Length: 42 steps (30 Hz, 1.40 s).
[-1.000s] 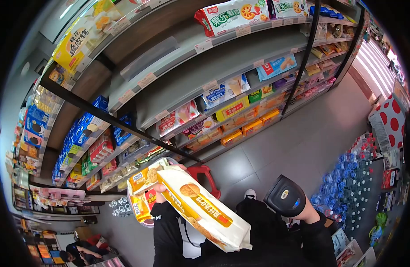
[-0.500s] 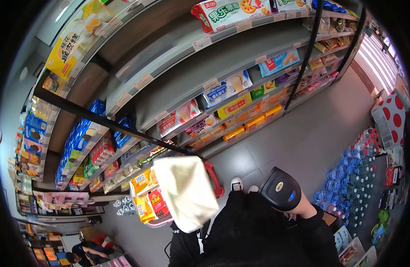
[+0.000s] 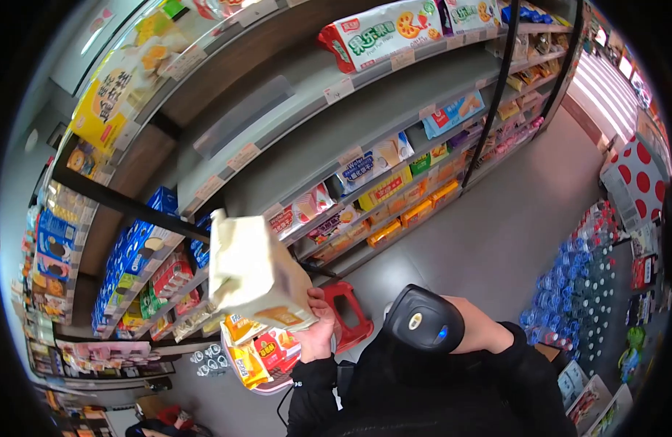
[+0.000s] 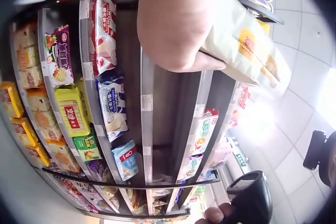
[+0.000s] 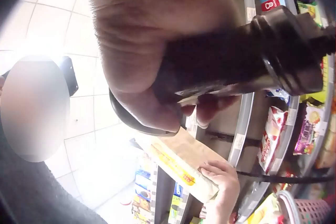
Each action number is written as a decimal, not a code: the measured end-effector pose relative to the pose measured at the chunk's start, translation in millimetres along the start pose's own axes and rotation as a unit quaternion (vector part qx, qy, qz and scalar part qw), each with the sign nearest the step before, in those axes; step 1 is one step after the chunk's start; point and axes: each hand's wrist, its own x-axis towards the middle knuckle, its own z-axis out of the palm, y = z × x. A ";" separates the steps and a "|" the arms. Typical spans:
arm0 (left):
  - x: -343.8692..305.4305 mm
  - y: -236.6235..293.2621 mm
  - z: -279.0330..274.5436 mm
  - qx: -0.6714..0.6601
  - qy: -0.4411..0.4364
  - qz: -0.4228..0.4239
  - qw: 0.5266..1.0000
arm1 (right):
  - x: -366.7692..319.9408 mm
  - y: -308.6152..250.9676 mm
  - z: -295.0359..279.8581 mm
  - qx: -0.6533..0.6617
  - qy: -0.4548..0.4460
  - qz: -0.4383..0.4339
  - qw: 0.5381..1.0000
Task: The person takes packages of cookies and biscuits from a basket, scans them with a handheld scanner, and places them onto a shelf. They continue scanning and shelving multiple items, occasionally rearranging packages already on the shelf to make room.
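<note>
My left hand (image 3: 320, 331) grips a cream-coloured biscuit pack (image 3: 245, 266) by its lower end. The pack is raised and tilted, with a plain side toward the head camera. In the right wrist view, yellow and red lettering shows on the pack (image 5: 176, 163), with the left hand's fingers (image 5: 223, 179) across it. A black barcode scanner (image 3: 423, 322) is in my right hand (image 3: 482, 320), to the right of the pack. Right-hand fingers curl round the scanner's dark handle (image 5: 215, 61). Below the left hand, a pink basket (image 5: 315, 211) contains several orange and red snack packs (image 3: 278, 348).
Shelves of snacks (image 3: 380, 171) curve across the front and left. A red plastic stool (image 3: 354, 317) stands on the floor just beyond the left hand. Packs of bottled water (image 3: 558, 288) line the right side. Another person (image 3: 165, 421) is at the lower left.
My left hand has turned the biscuit pack from its printed cookie face to a plain side and raised it toward the shelves. The scanner in my right hand has moved left, closer to the pack.
</note>
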 end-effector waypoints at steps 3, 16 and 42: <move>2.4 11.9 -8.7 0.021 -0.043 -0.021 0.999 | 6.6 3.0 4.1 0.040 -0.040 -0.041 0.998; -15.3 20.8 -27.6 0.102 0.086 -0.109 0.985 | -2.0 -5.3 7.8 -0.191 0.005 -0.145 0.971; -11.8 37.8 -46.5 0.252 0.269 0.024 0.929 | 10.2 -16.5 18.9 -0.219 -0.022 -0.170 0.961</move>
